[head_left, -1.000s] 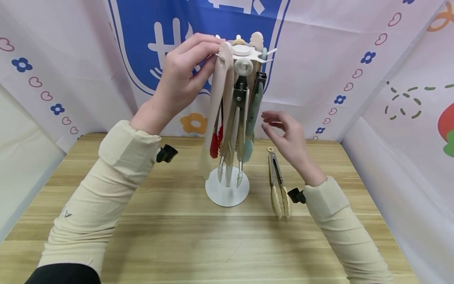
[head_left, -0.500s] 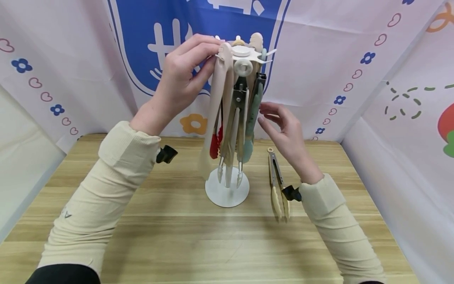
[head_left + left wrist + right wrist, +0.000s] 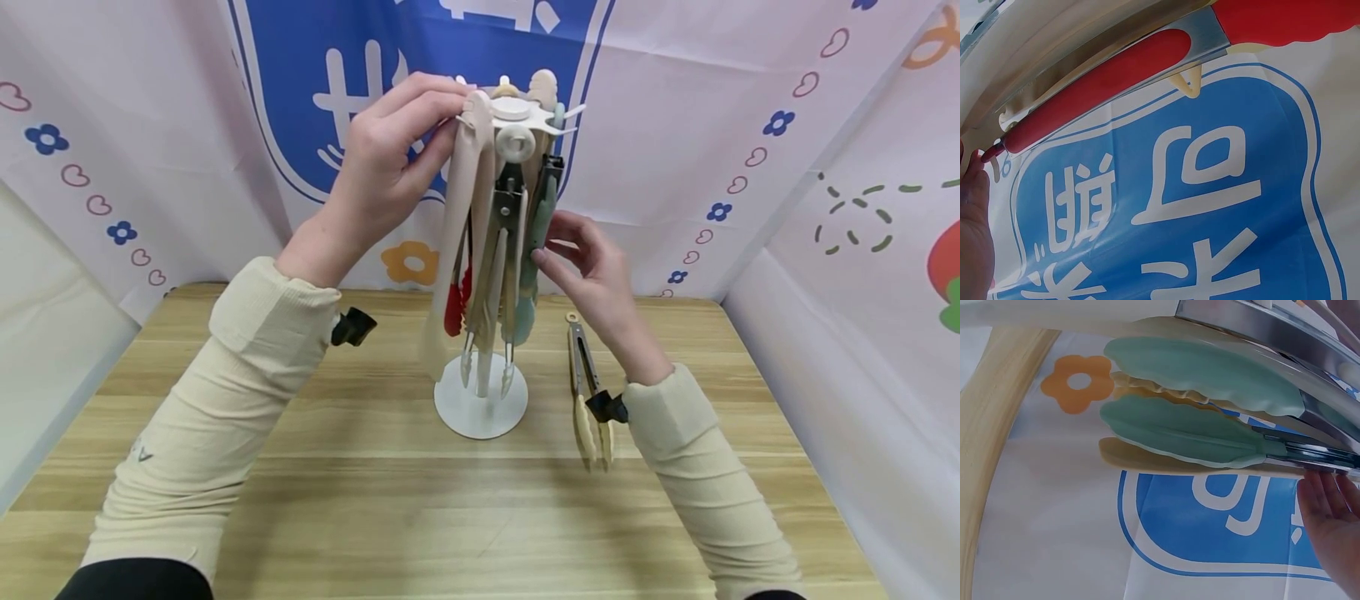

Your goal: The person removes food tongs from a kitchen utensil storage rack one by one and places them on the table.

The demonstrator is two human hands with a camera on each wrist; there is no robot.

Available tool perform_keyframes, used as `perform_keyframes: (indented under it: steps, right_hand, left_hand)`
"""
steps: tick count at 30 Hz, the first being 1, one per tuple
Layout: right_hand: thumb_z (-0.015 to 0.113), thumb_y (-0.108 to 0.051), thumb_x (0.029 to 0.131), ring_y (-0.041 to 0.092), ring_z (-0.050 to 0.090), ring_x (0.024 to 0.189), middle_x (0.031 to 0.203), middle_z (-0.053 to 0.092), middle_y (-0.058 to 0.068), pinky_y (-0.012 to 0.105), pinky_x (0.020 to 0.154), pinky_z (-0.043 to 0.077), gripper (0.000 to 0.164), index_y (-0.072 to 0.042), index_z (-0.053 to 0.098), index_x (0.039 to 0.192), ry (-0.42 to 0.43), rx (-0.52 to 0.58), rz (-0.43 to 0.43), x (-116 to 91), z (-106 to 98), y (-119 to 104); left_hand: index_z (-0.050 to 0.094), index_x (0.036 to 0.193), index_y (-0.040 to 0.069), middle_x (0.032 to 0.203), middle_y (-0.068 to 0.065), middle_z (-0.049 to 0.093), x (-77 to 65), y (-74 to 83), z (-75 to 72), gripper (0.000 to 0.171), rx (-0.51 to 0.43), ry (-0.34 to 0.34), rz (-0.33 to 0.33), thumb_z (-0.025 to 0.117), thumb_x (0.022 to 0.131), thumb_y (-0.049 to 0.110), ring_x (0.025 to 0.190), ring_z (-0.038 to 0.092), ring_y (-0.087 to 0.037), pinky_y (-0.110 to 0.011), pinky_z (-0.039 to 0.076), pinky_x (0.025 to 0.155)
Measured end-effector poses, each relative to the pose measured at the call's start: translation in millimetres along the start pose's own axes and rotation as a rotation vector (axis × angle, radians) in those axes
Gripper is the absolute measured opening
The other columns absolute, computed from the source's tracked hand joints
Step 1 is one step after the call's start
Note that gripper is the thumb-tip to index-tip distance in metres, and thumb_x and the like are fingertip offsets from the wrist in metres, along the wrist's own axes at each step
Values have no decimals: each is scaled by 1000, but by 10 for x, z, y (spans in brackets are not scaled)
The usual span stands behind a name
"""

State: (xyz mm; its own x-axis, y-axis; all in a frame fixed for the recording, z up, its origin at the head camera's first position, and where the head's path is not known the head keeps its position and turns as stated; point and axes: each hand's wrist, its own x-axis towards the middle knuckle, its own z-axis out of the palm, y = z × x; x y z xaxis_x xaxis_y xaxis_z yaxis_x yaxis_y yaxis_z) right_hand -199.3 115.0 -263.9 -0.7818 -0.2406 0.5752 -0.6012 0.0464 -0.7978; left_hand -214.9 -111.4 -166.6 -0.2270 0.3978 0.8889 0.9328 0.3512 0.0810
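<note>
My left hand [image 3: 390,142] pinches the top edge of the white utensil rack [image 3: 510,107], beside the hanging end of the off-white tongs [image 3: 463,183]. In the left wrist view its fingertips are at the end of the red tongs [image 3: 1104,84]. On the rack's other side my right hand [image 3: 592,262] reaches the mint-green tongs [image 3: 542,225], its thumb overlapping their handle. The right wrist view shows its fingertips right at the lower metal arm of these tongs [image 3: 1185,434], which hang with slightly spread arms. Clear-tipped tongs [image 3: 507,217] hang at the rack's front.
A pair of tongs with cream tips [image 3: 585,392] lies on the wooden table [image 3: 337,500], right of the rack's round white base [image 3: 457,408]. A printed cloth [image 3: 645,125] stands behind, with cloth walls at both sides.
My right hand has moved left and slightly up, from beside the rack to the mint-green tongs. The left hand keeps its place at the top.
</note>
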Motion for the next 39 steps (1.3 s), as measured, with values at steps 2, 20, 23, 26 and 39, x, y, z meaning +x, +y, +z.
perform_keyframes:
  steps: [2,20,23,26,39]
  right_hand:
    - [58,5,83,20,53,106,118,52,17,35,96,43,43,8,44,124,-2,12,14,-1,11,11]
    - [57,12,81,18,54,102,108,54,6,32,90,47,45,11,42,123,-5,107,19,0,86,51]
    - [57,12,81,19,54,102,108,54,6,32,90,48,45,11,42,123,-4,111,14,-5,77,52]
    - [56,12,81,18,54,102,109,54,6,31,90,47,44,11,42,123,-7,104,10,-6,66,55]
    - [56,8,83,19,53,101,109,53,4,32,89,48,42,10,43,123,13,45,-27,8,-13,18]
  left_hand:
    - [62,98,-8,105,-16,61,3,2,0,15,-1,2,0,51,90,-2,100,56,-23,-27,46,90]
    - [62,97,-8,105,-17,60,16,5,-4,14,-5,5,6,51,90,-2,102,56,-23,-26,45,91]
    - [62,97,-8,105,-17,60,13,5,-3,15,-2,3,5,51,90,-2,102,56,-23,-26,46,91]
    - [62,97,-8,105,-17,60,5,4,-2,15,1,-1,5,51,90,-2,103,56,-23,-25,45,91]
    - [62,98,-8,105,-17,60,6,2,-7,16,14,-9,9,50,91,0,103,55,-23,-24,44,93]
